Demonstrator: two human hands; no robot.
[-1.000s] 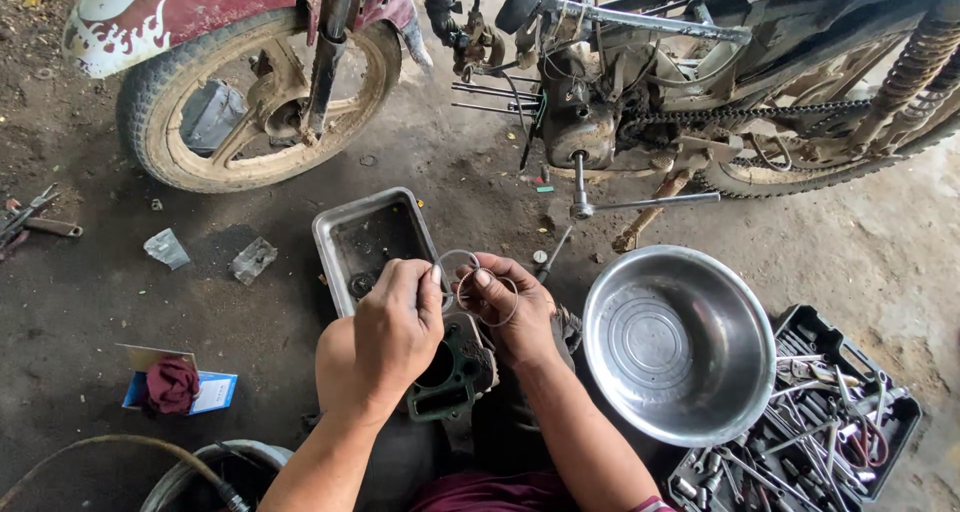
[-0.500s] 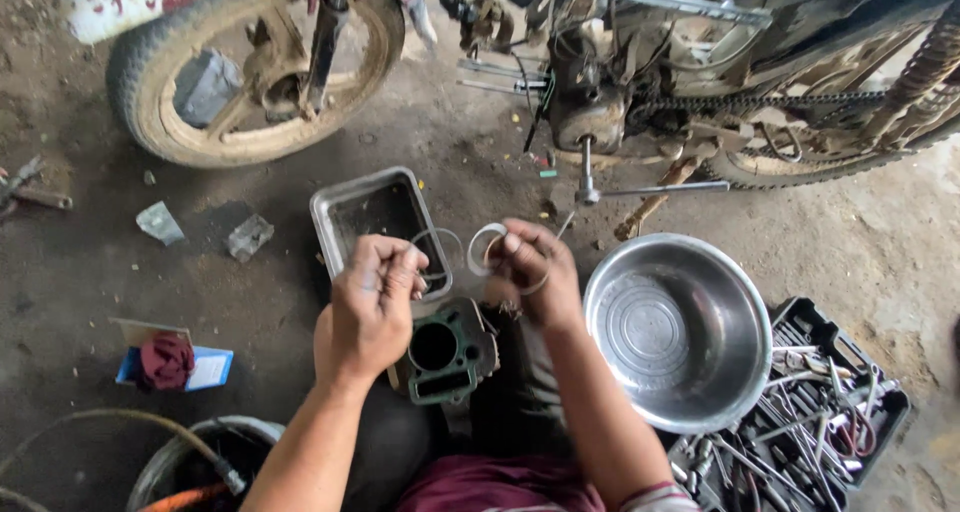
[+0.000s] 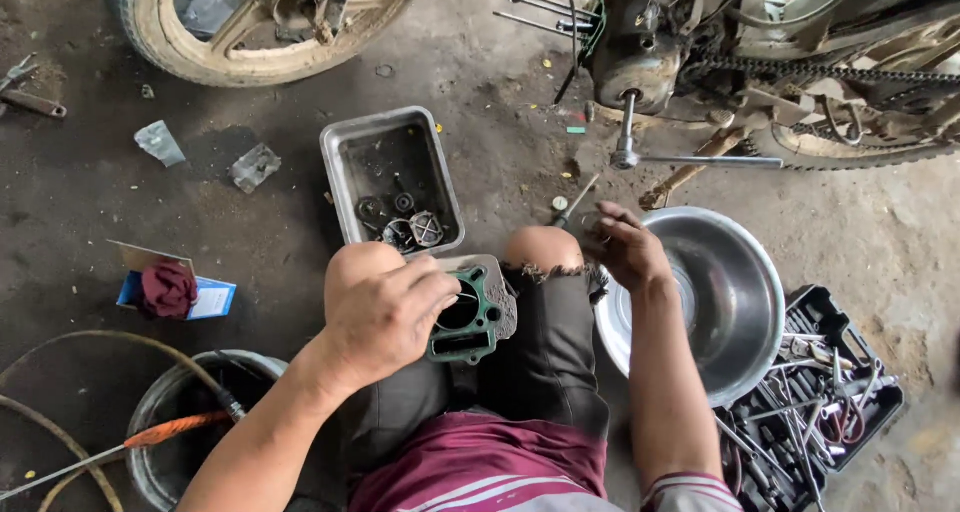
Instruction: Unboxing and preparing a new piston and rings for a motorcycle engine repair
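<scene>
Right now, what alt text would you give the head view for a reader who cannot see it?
A seated person's left hand rests on a green-gasketed engine cylinder block between the knees, while the right hand reaches over the rim of a steel bowl. Around them lie a metal parts tray, a black tool case and a motorcycle.

Head camera (only view) looks steeply down, close.

Bare forearms, dark ripped trousers, maroon shirt, seemingly striped white at hem
</scene>
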